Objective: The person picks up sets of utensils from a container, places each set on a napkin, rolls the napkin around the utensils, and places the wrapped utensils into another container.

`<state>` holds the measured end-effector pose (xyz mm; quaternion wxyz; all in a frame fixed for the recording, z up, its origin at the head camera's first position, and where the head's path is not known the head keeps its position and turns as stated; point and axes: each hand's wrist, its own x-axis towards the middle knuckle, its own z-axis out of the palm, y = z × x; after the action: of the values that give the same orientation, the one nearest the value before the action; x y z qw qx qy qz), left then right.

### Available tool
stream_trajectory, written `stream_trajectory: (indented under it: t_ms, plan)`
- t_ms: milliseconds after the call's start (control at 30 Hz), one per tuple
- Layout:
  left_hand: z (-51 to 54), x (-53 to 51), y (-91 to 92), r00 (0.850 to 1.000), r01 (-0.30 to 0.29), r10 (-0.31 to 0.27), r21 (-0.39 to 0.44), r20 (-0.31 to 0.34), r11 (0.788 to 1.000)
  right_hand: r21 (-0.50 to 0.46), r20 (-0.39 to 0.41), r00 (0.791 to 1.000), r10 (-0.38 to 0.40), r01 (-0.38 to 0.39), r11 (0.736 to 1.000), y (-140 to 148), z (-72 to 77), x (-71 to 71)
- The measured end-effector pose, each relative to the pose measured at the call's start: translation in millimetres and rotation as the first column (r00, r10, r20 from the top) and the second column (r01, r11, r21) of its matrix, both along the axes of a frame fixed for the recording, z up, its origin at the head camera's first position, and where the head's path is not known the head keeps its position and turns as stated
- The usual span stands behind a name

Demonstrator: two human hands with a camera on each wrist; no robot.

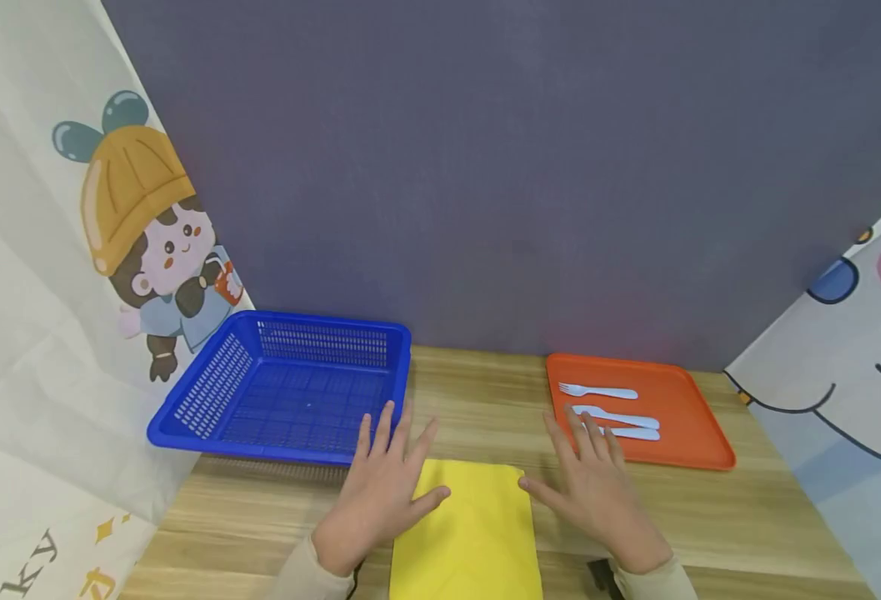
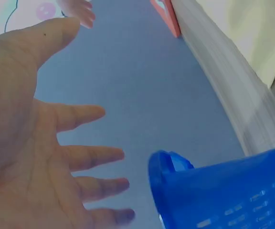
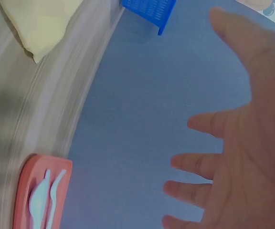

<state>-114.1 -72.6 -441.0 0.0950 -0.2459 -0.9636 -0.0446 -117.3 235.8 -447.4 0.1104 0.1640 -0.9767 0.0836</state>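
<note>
My left hand [image 1: 380, 487] is held up with its fingers spread, palm bare in the left wrist view, between the blue basket [image 1: 404, 379] and a flat yellow sheet [image 1: 470, 542], cloth or paper I cannot tell. Fingers likewise spread, my right hand [image 1: 596, 492] holds nothing and is in front of the orange tray [image 1: 691, 417]. On that tray lie a pale blue fork [image 1: 608, 392], a pale blue knife [image 1: 623, 417] and a third pale blue utensil [image 1: 635, 433], whose far end my fingers hide.
A wooden table [image 1: 478, 400] bears everything. Behind it stands a plain grey-blue panel [image 1: 485, 183]. White printed cloth hangs on the left [image 1: 27, 358] and on the right [image 1: 853, 358]. The basket has slotted walls and stands at the back left.
</note>
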Motion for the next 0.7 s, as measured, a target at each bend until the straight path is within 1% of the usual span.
stream_trajectory:
  t_ms: [67, 100, 167, 200, 267, 300, 367, 433, 500, 567, 600, 667, 700]
  plan:
    - [-1.2, 4.3, 2.6, 0.997, 0.045, -0.045, -0.005, -0.055, 0.999, -0.001, 0.007, 1.0, 0.013, -0.013, 1.0, -1, -2.1, 0.9]
    - [-1.7, 7.3, 4.5, 0.993, 0.071, -0.072, -0.012, -0.089, 0.997, -0.003, 0.004, 1.0, 0.023, -0.023, 1.0, -1, -3.0, 1.2]
    - [-2.7, 14.9, 9.1, 0.98, 0.126, -0.128, -0.027, -0.151, 0.992, 0.004, -0.01, 0.999, 0.041, -0.041, 0.999, -3, -5.5, 1.3]
    - [-3.8, 19.1, 11.6, 0.973, 0.15, -0.155, -0.041, -0.17, 0.988, 0.01, -0.016, 0.999, 0.051, -0.05, 0.999, -3, -7.2, 1.1]
    - [-6.4, 28.1, 16.6, 0.963, 0.191, -0.2, -0.07, -0.18, 0.979, 0.024, -0.022, 0.998, 0.065, -0.064, 0.998, -5, -10.9, 0.3]
    - [-8.5, 32.1, 18.8, 0.961, 0.208, -0.219, -0.085, -0.167, 0.975, 0.031, -0.025, 0.997, 0.073, -0.072, 0.997, -6, -12.5, 0.1]
    - [-13.8, 38.9, 22.0, 0.959, 0.236, -0.25, -0.109, -0.131, 0.966, 0.036, -0.003, 0.996, 0.085, -0.085, 0.996, -7, -16.4, 0.0]
    - [-19.6, 43.9, 23.9, 0.961, 0.254, -0.265, -0.131, -0.079, 0.958, 0.022, 0.038, 0.994, 0.101, -0.102, 0.995, -9, -19.7, 0.2]
    - [-25.9, 46.8, 24.8, 0.963, 0.263, -0.269, -0.157, -0.022, 0.952, 0.002, 0.092, 0.988, 0.127, -0.128, 0.992, -12, -22.6, 0.5]
    - [-31.6, 48.6, 25.1, 0.965, 0.264, -0.257, -0.175, 0.058, 0.949, -0.008, 0.132, 0.978, 0.162, -0.163, 0.987, -14, -25.7, 0.4]
    - [-33.7, 49.3, 25.2, 0.963, 0.264, -0.249, -0.18, 0.104, 0.947, -0.012, 0.151, 0.972, 0.182, -0.182, 0.983, -16, -27.4, 0.3]
    - [-37.9, 49.8, 25.3, 0.953, 0.265, -0.228, -0.182, 0.199, 0.947, -0.006, 0.179, 0.958, 0.225, -0.228, 0.974, -18, -31.6, 0.3]
    - [-39.8, 49.8, 25.4, 0.945, 0.263, -0.216, -0.178, 0.244, 0.948, -0.001, 0.189, 0.951, 0.245, -0.25, 0.968, -19, -34.1, 0.2]
